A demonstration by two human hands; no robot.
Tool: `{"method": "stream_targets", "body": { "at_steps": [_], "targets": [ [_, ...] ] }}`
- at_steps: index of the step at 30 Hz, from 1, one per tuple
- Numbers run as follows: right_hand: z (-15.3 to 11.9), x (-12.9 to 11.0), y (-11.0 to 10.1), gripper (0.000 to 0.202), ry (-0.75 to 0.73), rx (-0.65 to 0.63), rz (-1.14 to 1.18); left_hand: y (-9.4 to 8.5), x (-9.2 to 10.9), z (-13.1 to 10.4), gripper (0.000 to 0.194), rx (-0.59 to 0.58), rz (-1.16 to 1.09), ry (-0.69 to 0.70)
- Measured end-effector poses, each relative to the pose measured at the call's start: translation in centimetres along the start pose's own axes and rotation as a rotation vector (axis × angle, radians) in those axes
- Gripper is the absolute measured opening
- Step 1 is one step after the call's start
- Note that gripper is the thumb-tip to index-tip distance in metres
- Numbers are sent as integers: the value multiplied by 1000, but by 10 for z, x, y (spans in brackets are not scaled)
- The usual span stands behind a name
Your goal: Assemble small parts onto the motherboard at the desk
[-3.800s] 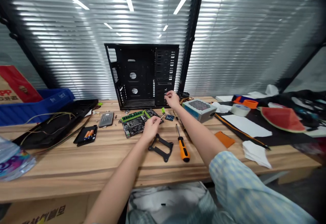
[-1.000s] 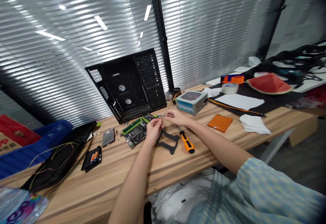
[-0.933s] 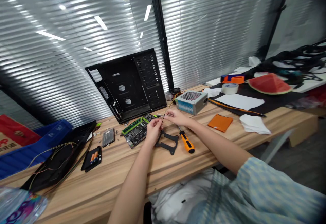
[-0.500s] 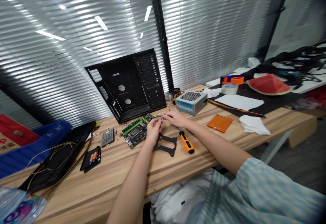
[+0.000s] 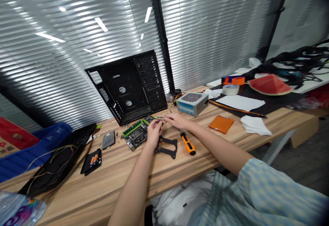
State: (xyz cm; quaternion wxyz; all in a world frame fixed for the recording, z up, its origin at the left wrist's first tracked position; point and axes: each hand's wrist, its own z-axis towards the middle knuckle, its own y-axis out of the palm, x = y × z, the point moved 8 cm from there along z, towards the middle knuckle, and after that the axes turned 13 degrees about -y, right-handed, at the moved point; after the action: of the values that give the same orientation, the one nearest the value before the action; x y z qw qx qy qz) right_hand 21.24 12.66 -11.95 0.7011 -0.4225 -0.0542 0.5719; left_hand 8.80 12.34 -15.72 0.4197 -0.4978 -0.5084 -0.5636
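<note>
My left hand is closed in a pinch beside the right edge of a green and black motherboard. Close to its fingertips, my right hand is also closed. Something thin and pale shows between the two hands, too small to name. Below them a black mounting bracket lies flat on the table. An orange and black screwdriver rests right of the bracket, its shaft pointing toward my right hand.
A black computer case leans against the blinds. Behind my right hand stands a power supply. An orange case lies to the right. At left are a silver drive, a black tray with batteries and small screws.
Both hands stay almost in the same place with fingers close together. The view has shifted very slightly; the objects on the table have not moved.
</note>
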Motion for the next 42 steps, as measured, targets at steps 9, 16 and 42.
{"method": "stream_targets", "body": {
  "at_steps": [9, 16, 42],
  "targets": [
    [-6, 6, -2, 21, 75, 44, 41, -1, -5, 1, 41, -2, -17, -33],
    [-3, 6, -7, 30, 84, 79, -44, -1, -5, 0, 40, 4, 4, -54],
    [-10, 26, -29, 28, 210, 245, -32, -6, -10, 1, 18, 96, 83, -132]
  ]
}}
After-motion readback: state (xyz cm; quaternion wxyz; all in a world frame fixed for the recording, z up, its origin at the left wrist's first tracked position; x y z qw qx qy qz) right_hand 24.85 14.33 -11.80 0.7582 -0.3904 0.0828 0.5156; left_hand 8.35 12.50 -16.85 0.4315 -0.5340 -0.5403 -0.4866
